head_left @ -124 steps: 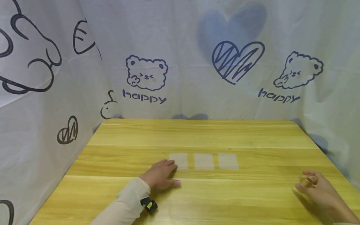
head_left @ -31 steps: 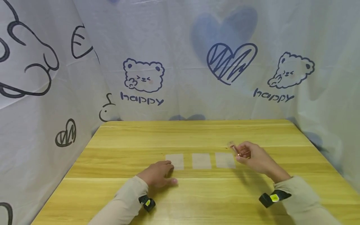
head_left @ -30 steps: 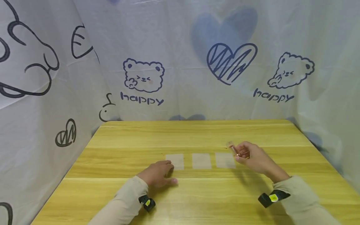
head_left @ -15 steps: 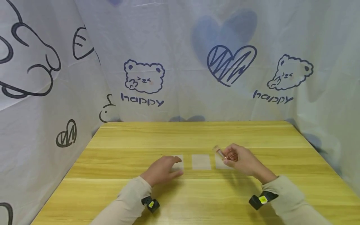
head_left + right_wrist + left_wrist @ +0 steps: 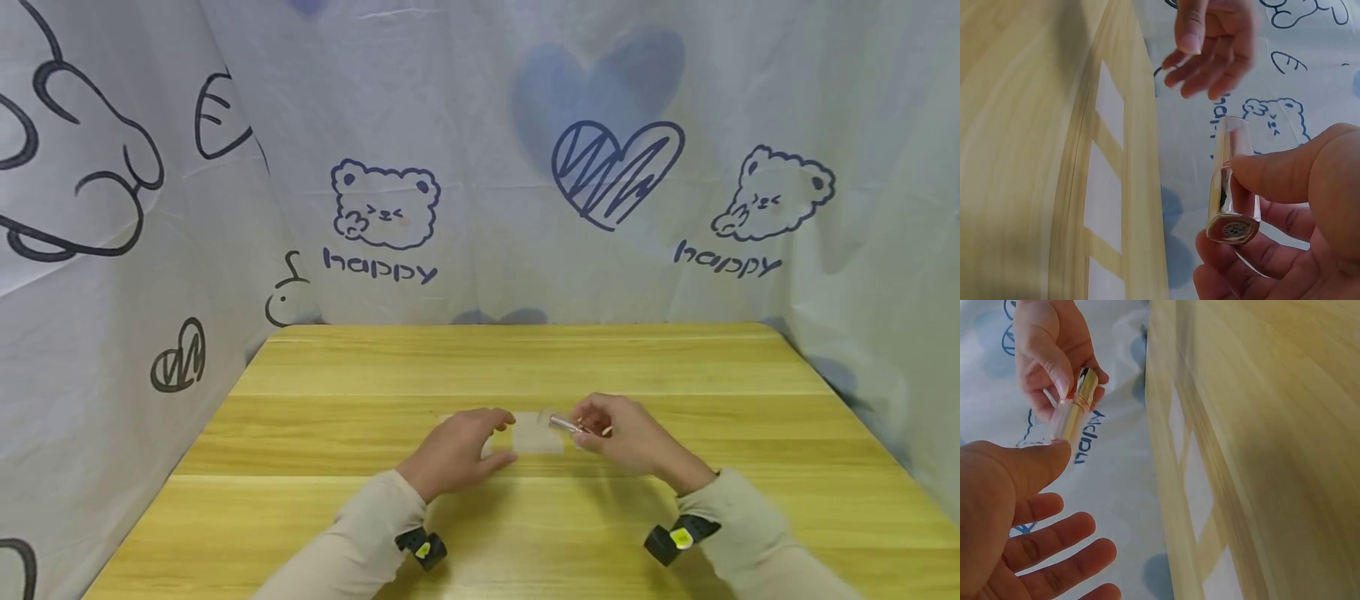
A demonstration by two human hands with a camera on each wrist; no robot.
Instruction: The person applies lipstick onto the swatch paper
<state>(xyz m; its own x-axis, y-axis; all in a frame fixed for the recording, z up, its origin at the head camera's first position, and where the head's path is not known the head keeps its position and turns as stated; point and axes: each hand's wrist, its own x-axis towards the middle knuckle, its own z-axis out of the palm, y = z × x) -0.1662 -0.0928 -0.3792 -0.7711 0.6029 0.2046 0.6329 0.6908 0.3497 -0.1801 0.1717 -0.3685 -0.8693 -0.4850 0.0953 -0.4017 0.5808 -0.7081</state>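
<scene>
My right hand (image 5: 633,437) pinches a lipstick tube (image 5: 564,423) between thumb and fingers, above the table. The tube has a shiny rose-gold base with a small label on its end and a clear cap, plainest in the right wrist view on the lipstick (image 5: 1233,187). Its clear end points left, toward my left hand (image 5: 457,454). That hand is raised with fingers and thumb spread apart, nothing between them, a short gap from the cap in the head view. In the left wrist view its thumb (image 5: 1035,465) overlaps the clear end.
Three pale rectangles lie in a row on the wooden table (image 5: 480,358). The middle rectangle (image 5: 528,442) shows between my hands, which largely cover the outer two. White cloth (image 5: 480,125) with drawings hangs behind and beside the table. Each wrist wears a black camera (image 5: 663,543).
My right hand came in from the far right with the lipstick tube and moved left, the tube tilting flatter. My left hand lifted off the table by the left rectangle and moved right toward it.
</scene>
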